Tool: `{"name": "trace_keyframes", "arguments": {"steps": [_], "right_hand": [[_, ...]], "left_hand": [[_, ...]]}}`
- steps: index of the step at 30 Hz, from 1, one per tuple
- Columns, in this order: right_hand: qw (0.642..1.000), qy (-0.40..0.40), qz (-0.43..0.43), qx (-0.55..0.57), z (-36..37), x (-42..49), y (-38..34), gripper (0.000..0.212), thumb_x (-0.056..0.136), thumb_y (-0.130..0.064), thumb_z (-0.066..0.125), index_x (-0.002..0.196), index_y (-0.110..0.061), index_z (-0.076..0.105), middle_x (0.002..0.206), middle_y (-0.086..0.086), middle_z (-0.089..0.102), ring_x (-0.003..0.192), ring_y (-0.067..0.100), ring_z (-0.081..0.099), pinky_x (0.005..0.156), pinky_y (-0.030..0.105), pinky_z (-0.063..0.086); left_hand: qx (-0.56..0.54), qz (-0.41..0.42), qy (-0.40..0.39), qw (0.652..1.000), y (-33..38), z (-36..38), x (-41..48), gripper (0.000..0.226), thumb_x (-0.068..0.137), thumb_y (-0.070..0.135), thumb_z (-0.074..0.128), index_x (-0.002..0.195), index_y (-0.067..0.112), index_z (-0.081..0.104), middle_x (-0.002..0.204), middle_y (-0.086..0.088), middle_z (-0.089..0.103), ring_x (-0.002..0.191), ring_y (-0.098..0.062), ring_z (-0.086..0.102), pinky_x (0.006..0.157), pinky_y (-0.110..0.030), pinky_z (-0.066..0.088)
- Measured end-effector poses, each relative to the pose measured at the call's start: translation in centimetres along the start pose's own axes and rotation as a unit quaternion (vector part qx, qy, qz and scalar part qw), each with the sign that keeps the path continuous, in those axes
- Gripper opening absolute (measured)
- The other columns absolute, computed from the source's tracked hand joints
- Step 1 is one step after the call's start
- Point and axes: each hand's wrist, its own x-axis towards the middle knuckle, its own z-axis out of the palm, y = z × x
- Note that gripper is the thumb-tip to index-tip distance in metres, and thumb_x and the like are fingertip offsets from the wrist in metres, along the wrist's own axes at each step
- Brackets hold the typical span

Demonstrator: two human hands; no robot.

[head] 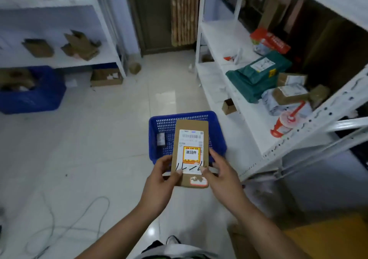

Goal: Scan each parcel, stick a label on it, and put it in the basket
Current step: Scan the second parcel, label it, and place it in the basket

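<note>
Left hand [162, 176] and right hand [221, 171] grip the parcel [191, 125] at its near end, thumbs pinning its label [190, 139]. Smoothing outward from the thumbs should seat it; the basket [179, 116] lies just beyond both hands.

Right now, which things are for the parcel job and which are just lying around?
For the job: cardboard parcel, its yellow label, blue basket, left hand and right hand holding the parcel.
Just lying about: red drink cup, grey cable, loose cardboard scraps.

One brown parcel [191, 124], one left hand [161, 179], one right hand [223, 175], two blue baskets [219, 145] [39, 99] and one lidded cup [284, 123].
</note>
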Motion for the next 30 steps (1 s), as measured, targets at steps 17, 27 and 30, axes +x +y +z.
{"name": "trace_keyframes", "arguments": {"steps": [17,27,30], "right_hand": [[0.987,-0.114,-0.01,-0.111,10.6,28.1,1.6,0.061,0.098,-0.009,0.067,0.151,-0.034,0.048,0.138,-0.012,0.062,0.121,0.009,0.061,0.082,0.011,0.047],[0.984,-0.145,0.066,-0.078,16.7,45.2,11.1,0.066,0.097,-0.003,0.068,0.151,-0.034,0.048,0.135,-0.011,0.066,0.121,0.009,0.064,0.102,0.039,0.058],[0.985,-0.141,0.065,-0.078,18.8,49.9,15.3,0.064,0.096,0.001,0.067,0.15,-0.029,0.05,0.125,-0.018,0.063,0.107,-0.002,0.063,0.098,0.028,0.058]], "left_hand": [[0.038,-0.125,-0.001,0.991,-4.7,-3.9,24.5,0.046,0.097,0.026,0.067,0.14,0.031,0.052,0.131,0.009,0.066,0.111,-0.011,0.065,0.084,-0.023,0.052],[0.074,-0.229,-0.031,0.97,-13.6,-2.6,42.9,0.051,0.095,0.025,0.064,0.14,0.02,0.039,0.133,0.001,0.062,0.115,-0.023,0.063,0.098,-0.041,0.056],[0.076,-0.239,-0.035,0.967,-17.9,-1.6,48.0,0.06,0.091,0.032,0.065,0.143,0.021,0.037,0.135,0.0,0.064,0.114,-0.024,0.066,0.1,-0.047,0.056]]}}
